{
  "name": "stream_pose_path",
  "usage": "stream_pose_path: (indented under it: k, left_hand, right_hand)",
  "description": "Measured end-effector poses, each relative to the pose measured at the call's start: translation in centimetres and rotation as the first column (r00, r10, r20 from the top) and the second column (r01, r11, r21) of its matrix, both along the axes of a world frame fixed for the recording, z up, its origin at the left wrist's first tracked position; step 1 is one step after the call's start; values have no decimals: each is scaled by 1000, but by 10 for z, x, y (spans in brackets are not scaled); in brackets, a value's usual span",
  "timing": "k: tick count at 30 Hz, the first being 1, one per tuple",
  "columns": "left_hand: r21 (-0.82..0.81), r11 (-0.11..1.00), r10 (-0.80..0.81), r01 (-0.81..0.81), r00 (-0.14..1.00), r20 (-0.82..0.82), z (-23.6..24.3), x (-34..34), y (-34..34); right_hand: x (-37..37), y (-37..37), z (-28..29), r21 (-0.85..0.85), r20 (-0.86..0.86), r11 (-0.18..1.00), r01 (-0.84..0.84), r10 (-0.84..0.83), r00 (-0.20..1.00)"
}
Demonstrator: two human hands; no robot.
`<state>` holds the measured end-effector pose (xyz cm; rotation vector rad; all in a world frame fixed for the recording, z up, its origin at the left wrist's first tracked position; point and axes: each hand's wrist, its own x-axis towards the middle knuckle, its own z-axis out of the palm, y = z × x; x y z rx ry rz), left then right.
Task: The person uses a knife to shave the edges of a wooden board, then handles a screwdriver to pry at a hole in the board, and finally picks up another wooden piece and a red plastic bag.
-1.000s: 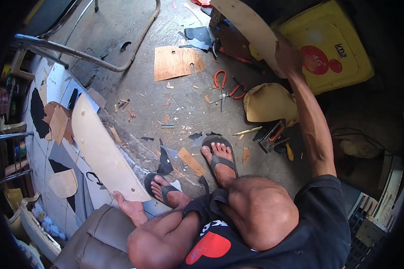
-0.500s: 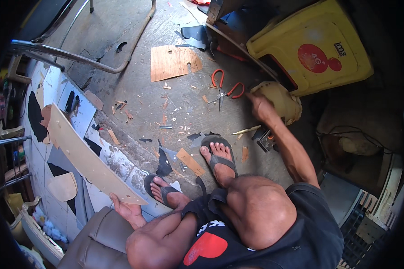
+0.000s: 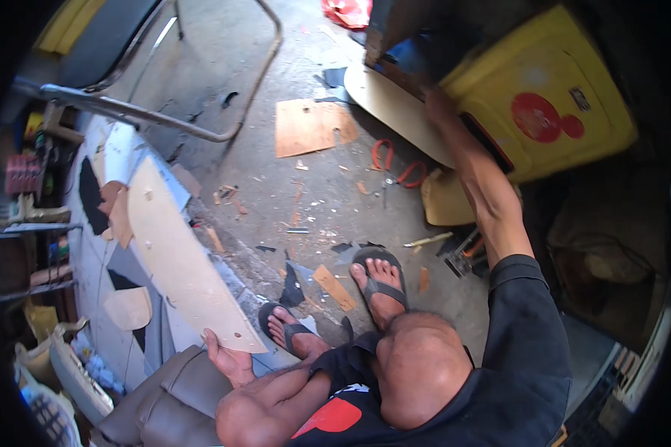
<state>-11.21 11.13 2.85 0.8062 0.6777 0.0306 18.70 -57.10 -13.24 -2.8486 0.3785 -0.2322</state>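
Observation:
My left hand grips the near end of a long tan board with a curved edge and small holes. That board slopes up over the white tiled ledge on the left. My right arm stretches far forward, with my right hand at the edge of a second tan curved board beside a yellow plastic seat. This hand is in shadow and slightly blurred; its fingers seem closed on the board's edge. Red-handled scissors lie on the floor just below that board.
A flat wooden piece with notches lies on the concrete floor among chips and black scraps. A metal chair frame stands at the far left. Near my right foot are a pale-handled tool and a cream rounded object. Brown cushions sit beside my left leg.
My right hand has moved forward from above the cream object to the second board, which now tilts and shows its broad face. My left hand still holds the long board, now turned flatter toward view.

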Motion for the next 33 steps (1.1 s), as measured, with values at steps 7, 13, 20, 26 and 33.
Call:
stream_pose_path:
  k: [7, 13, 20, 26, 33]
  left_hand:
    - [153, 986, 56, -71, 993, 99, 36, -3, -16]
    - [66, 997, -43, 36, 993, 113, 24, 8, -38]
    - [-83, 957, -262, 278, 951, 165, 5, 57, -64]
    - [-134, 839, -473, 527, 829, 300, 32, 141, -140]
    - [-61, 883, -436, 466, 860, 264, 40, 158, -164]
  right_hand:
    - [20, 33, 9, -62, -296, 995, 84, -99, 950]
    - [-18, 78, 41, 378, 99, 922, 80, -127, 987]
    - [-109, 215, 108, 974, -47, -226, 33, -56, 997]
    - [-163, 321, 156, 855, -24, -486, 178, 306, 952]
    - [-167, 321, 156, 845, -132, -468, 259, 288, 948]
